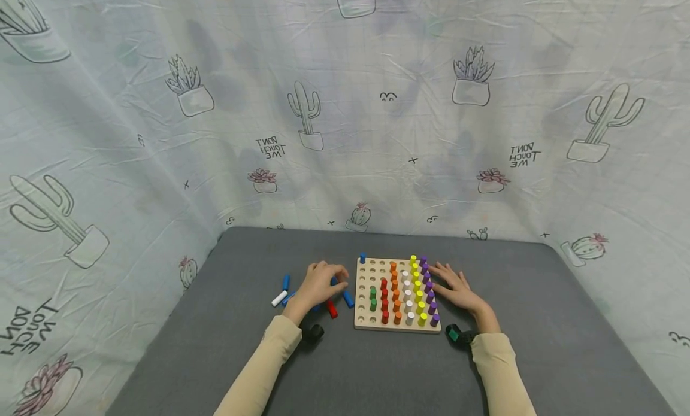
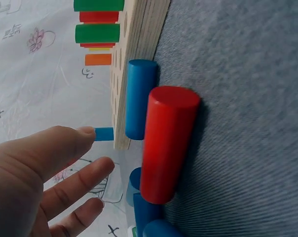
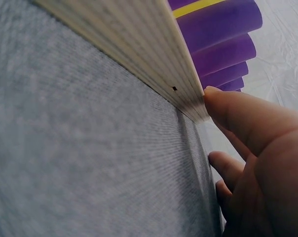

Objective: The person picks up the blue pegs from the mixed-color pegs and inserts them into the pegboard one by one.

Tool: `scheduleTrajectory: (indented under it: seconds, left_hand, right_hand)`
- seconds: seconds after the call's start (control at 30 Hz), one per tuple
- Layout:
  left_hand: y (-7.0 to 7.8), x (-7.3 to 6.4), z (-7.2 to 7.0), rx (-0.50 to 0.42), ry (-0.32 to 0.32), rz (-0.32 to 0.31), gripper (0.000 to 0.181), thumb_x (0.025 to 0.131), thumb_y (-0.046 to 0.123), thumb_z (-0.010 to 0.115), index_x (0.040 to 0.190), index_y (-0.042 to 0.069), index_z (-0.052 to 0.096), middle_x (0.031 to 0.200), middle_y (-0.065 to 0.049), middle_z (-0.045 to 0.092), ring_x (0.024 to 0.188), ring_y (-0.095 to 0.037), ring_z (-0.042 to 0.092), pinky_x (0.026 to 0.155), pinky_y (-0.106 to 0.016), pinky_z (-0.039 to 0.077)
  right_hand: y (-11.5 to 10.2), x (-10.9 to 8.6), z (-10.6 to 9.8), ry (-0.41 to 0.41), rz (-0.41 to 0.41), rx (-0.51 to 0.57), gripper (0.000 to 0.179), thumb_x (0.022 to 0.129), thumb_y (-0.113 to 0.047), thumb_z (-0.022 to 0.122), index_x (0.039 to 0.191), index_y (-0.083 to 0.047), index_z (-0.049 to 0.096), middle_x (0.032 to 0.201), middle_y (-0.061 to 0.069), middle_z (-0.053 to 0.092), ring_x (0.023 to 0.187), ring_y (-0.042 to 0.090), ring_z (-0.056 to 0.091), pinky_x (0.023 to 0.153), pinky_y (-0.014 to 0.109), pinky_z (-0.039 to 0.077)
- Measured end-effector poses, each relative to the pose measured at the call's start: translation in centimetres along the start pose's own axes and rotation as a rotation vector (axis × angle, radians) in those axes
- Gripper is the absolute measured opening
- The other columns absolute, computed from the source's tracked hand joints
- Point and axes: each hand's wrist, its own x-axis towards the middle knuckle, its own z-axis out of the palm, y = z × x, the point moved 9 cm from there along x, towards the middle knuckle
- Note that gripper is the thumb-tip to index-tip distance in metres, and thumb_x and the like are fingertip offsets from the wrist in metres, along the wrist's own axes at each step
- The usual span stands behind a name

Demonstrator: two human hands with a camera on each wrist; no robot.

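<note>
A wooden pegboard (image 1: 372, 328) bears upright pegs in colour columns: green (image 1: 373, 304), red (image 1: 384, 294), orange (image 1: 396, 295), white (image 1: 408, 306), yellow (image 1: 419, 295) and purple (image 1: 429, 287). One blue peg (image 1: 363, 258) stands at its far left corner. My left hand (image 1: 318, 283) hovers left of the board over loose pegs, thumb and fingers apart, gripping nothing. Beneath it lie a red peg (image 2: 170, 143) and a blue peg (image 2: 141, 98) close to the board's side. My right hand (image 1: 456, 292) rests at the board's right edge, its thumb (image 3: 228, 106) against the wood.
Further left on the grey table (image 1: 409, 374) lie a white peg (image 1: 279, 298) and a blue peg (image 1: 286, 282), with more blue pegs partly hidden by the left hand. A patterned curtain (image 1: 377, 134) hangs behind the table.
</note>
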Motion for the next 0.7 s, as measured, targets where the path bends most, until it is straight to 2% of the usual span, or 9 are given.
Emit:
scheduleTrajectory:
  seconds: [0.27,0.47,0.57,0.7]
  left_hand:
    - [0.1,-0.6,0.4,0.034,-0.006,0.0,0.015,0.084,0.027,0.069,0.098,0.022,0.067,0.077,0.013,0.057,0.08,-0.012,0.046,0.097,-0.054,0.029]
    - [0.4,-0.9,0.6,0.048,-0.021,0.017,0.016,0.084,0.028,0.069,0.098,0.021,0.067,0.076,0.011,0.057,0.076,-0.013,0.044,0.09,-0.051,0.031]
    - [0.6,-1.0,0.7,0.062,-0.026,0.025,0.015,0.083,0.029,0.069,0.097,0.021,0.066,0.072,0.012,0.056,0.081,-0.017,0.051,0.092,-0.053,0.031]
    - [0.8,-1.1,0.7,0.085,-0.034,0.021,0.015,0.083,0.03,0.07,0.095,0.022,0.066,0.071,0.008,0.056,0.097,-0.025,0.056,0.1,-0.06,0.027]
  right_hand:
    - [0.0,0.0,0.0,-0.002,-0.001,0.003,0.056,0.096,-0.031,0.049,0.145,-0.009,0.031,0.151,0.025,0.014,0.138,0.047,-0.002,0.104,0.062,-0.012]
    - [-0.2,0.0,-0.1,-0.002,-0.003,-0.001,0.056,0.096,-0.03,0.049,0.144,-0.008,0.032,0.151,0.026,0.014,0.138,0.047,-0.001,0.104,0.063,-0.012]
    - [-0.3,0.0,-0.1,-0.004,-0.004,0.0,0.056,0.096,-0.03,0.049,0.144,-0.008,0.032,0.151,0.026,0.015,0.138,0.047,-0.001,0.104,0.063,-0.012]
    - [-0.2,0.0,-0.1,-0.002,-0.002,0.0,0.056,0.096,-0.03,0.049,0.144,-0.008,0.032,0.15,0.026,0.015,0.138,0.047,-0.001,0.104,0.063,-0.012]
